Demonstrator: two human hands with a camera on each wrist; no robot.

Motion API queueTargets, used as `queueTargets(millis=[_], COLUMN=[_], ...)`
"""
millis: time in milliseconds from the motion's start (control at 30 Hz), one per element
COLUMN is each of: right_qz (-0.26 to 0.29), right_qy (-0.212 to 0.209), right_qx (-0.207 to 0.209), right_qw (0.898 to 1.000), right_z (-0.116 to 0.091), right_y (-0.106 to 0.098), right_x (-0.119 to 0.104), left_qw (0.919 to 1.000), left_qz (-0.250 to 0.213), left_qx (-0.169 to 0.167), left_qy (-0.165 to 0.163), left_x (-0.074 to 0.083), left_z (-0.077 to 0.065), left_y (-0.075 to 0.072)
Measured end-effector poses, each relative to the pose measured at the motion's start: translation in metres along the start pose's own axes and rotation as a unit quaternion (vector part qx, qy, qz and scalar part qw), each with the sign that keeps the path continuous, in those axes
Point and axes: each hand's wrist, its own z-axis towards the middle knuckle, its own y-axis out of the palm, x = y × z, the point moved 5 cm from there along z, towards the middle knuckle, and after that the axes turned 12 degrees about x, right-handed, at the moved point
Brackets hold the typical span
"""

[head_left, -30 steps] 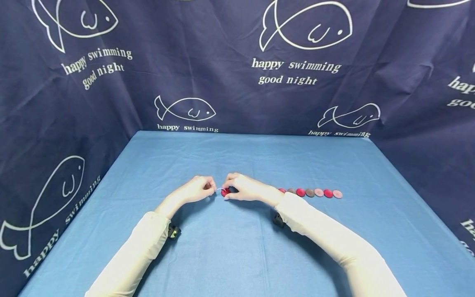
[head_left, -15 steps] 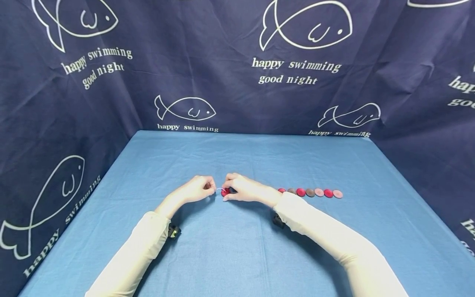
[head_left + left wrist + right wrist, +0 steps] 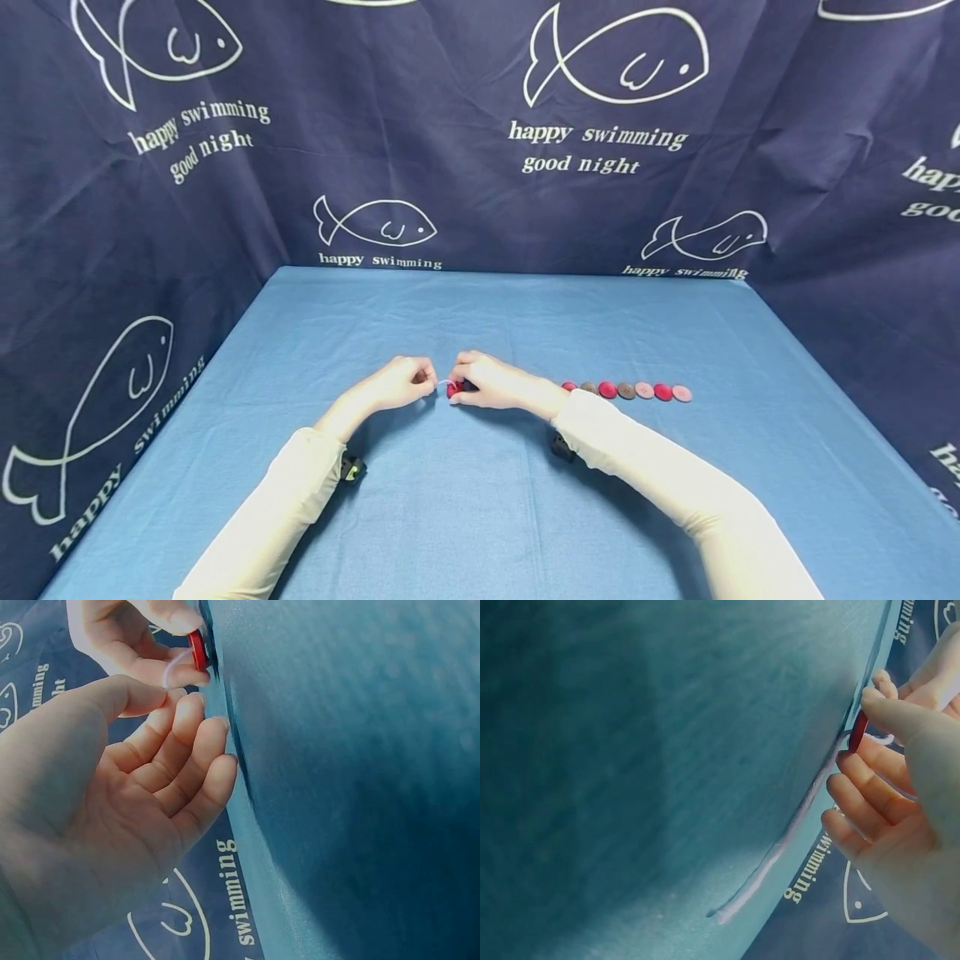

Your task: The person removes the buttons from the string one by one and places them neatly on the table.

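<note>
Near the middle of the blue cloth, my right hand (image 3: 491,382) pinches a red button (image 3: 455,389) by its edges. In the left wrist view the button (image 3: 198,649) stands nearly on edge between thumb and finger. A thin pale lilac cord (image 3: 168,669) curves from the button's face to my left hand (image 3: 401,383), whose thumb and index finger pinch its end. Behind the button, a longer length of cord (image 3: 780,844) trails over the cloth in the right wrist view. How it passes through the button's holes is too small to tell.
Right of my right forearm, a row of several buttons, red (image 3: 607,389), grey-brown (image 3: 626,391) and pink (image 3: 682,392), lies on the blue cloth (image 3: 450,500). Dark blue curtains (image 3: 480,183) with white fish prints stand behind and at both sides.
Both hands stay almost in place. The right fingers shift very slightly on the red button; the head view tilts a little.
</note>
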Motion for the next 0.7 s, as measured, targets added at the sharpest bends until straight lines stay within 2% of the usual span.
queueTargets(millis=[700], right_qz=[0.014], right_qy=[0.021], right_qx=[-0.009], right_qw=[1.0], right_z=[0.0002], right_y=[-0.0028], right_x=[0.0053], left_qw=[0.9999], left_qz=[0.004], left_qx=[0.01], left_qy=[0.006], left_x=[-0.0048], left_z=[0.0014], left_y=[-0.0025])
